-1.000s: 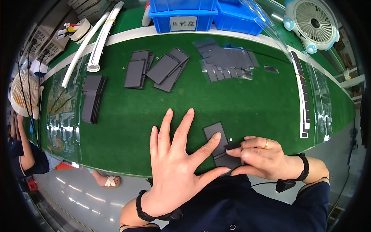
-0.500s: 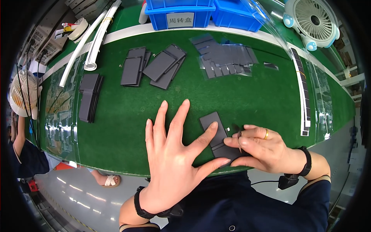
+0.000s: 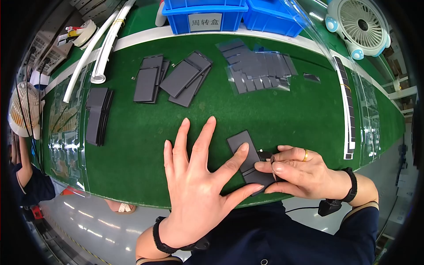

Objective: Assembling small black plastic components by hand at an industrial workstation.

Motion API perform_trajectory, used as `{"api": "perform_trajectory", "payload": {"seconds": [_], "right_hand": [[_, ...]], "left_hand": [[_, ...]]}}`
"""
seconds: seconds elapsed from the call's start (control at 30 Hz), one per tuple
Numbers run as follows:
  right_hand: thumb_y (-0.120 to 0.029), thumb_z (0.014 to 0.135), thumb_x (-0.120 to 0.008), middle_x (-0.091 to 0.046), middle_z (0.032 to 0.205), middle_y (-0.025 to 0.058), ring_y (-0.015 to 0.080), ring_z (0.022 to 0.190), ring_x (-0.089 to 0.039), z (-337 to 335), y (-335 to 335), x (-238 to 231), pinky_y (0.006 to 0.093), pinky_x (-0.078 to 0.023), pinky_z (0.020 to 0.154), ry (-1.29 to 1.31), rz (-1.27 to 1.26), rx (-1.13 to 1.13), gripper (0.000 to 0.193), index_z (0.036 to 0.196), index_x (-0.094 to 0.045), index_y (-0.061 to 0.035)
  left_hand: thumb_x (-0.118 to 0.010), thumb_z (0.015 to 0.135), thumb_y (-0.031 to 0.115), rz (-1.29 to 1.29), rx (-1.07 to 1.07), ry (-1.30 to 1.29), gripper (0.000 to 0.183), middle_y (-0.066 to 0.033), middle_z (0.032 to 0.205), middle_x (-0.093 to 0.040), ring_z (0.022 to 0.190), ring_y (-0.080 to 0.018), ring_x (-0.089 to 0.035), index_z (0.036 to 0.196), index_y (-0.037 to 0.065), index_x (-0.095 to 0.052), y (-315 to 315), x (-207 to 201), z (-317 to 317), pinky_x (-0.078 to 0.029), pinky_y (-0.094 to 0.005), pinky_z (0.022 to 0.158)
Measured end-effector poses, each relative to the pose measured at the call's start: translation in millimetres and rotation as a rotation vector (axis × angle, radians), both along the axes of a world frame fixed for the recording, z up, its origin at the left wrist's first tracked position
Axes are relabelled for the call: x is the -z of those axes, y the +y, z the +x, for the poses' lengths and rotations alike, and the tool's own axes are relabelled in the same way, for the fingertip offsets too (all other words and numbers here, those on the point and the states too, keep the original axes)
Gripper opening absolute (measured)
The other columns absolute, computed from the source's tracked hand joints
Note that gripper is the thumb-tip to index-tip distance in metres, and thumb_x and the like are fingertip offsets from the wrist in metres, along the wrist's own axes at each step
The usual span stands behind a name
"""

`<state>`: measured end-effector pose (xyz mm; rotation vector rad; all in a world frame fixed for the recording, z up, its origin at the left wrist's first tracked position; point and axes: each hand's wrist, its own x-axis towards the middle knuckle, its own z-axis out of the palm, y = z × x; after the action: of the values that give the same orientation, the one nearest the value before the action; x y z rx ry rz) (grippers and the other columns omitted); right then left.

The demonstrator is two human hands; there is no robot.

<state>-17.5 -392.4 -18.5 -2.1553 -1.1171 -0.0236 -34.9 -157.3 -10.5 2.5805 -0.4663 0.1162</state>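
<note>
A flat dark grey phone battery point(image 3: 244, 143) lies slanted on the green table in front of me, a seam across its lower part. My left hand point(image 3: 194, 185) holds it down: index fingertip on its upper part, thumb at its near end, the other fingers spread on the mat. Closed at the battery's right side is my right hand point(image 3: 300, 172), its fingertips against the battery by the seam. Between those fingers is a thin dark pointed tool, apparently tweezers point(image 3: 273, 171), mostly hidden. A small connector point(image 3: 261, 151) shows at the battery's right edge, beside a dark piece.
Similar batteries lie in a stack point(image 3: 98, 117) at left and in loose piles point(image 3: 148, 81) farther back. Dark film pieces on clear sheets point(image 3: 260, 66) lie beyond my hands. Blue bins point(image 3: 205, 20), a fan point(image 3: 362, 25), white rolls point(image 3: 104, 57) and a long label strip point(image 3: 346, 110) edge the table.
Both hands keep their places at the battery. My right fingers have shifted slightly, and a dark piece now shows beside the connector. The view has tilted a little.
</note>
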Motion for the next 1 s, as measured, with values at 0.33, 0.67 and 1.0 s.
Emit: {"api": "perform_trajectory", "payload": {"seconds": [0.33,0.67,1.0], "right_hand": [[-0.014,0.079,-0.072,-0.064,0.121,-0.0033,0.0186,0.099,-0.062,1.3,0.6,-1.3,0.0415,-0.046,0.099,-0.040,-0.095,-0.051,0.057,0.133,-0.058,-0.0227],[-0.013,0.074,-0.078,-0.065,0.120,0.0040,0.0239,0.098,-0.064,-2.0,2.1,5.8,0.0406,-0.051,0.091,0.005,0.081,-0.009,0.072,0.139,-0.048,-0.0092],[-0.019,0.076,-0.077,-0.066,0.117,-0.0005,0.0202,0.097,-0.063,-0.8,2.8,3.7,0.0395,-0.052,0.090,-0.115,-0.013,-0.016,0.059,0.132,-0.058,-0.0149]], "left_hand": [[-0.084,0.060,0.037,0.013,-0.016,0.017,0.053,-0.0168,0.144,-0.043,0.135,-0.0465,-0.032,0.110,0.022,-0.074,-0.7,0.3,-1.3,-0.025,-0.0648,0.106],[-0.087,0.057,0.037,0.007,-0.033,0.009,0.056,-0.0168,0.143,-0.044,0.134,-0.0455,-0.033,0.108,0.019,-0.075,-2.3,-2.8,-1.9,-0.027,-0.0610,0.106],[-0.085,0.060,0.042,0.016,-0.014,-0.007,0.054,-0.0162,0.144,-0.042,0.134,-0.0465,-0.033,0.108,0.020,-0.074,-0.6,0.3,-2.2,-0.028,-0.0657,0.102]]}}
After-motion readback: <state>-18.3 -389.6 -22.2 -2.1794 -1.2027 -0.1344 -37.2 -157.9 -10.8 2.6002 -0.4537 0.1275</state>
